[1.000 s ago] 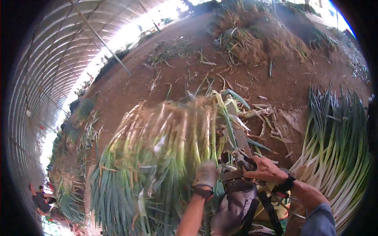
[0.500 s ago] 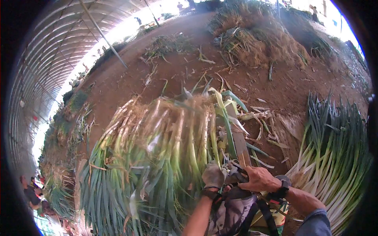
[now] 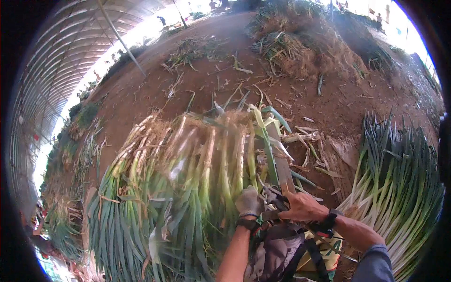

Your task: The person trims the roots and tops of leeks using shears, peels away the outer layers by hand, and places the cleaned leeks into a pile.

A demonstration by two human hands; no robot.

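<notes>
My left hand (image 3: pixel 249 203), in a pale glove, is closed at the right edge of a wide row of long green onions (image 3: pixel 202 188) with rooty ends pointing away; what it grips is too small to name. Just right of it my bare right hand (image 3: pixel 304 207) curls over a dark object (image 3: pixel 276 198) that I cannot make out, beside the near end of a flat board (image 3: pixel 283 170). Loose pale and green leaves (image 3: pixel 264 123) lie over the board's far end.
Cleaner green onions (image 3: pixel 390 188) form a pile at the right. Peeled scraps (image 3: pixel 310 145) litter the brown soil. Heaps of rooty onions (image 3: pixel 300 47) lie farther off. A slanted pole (image 3: pixel 120 37) stands at the left, and a person (image 3: pixel 379 19) is in the distance.
The whole view has shifted somewhat. Both hands stay close together near the board; my left hand has moved slightly relative to my right one, and its glove now looks sharper.
</notes>
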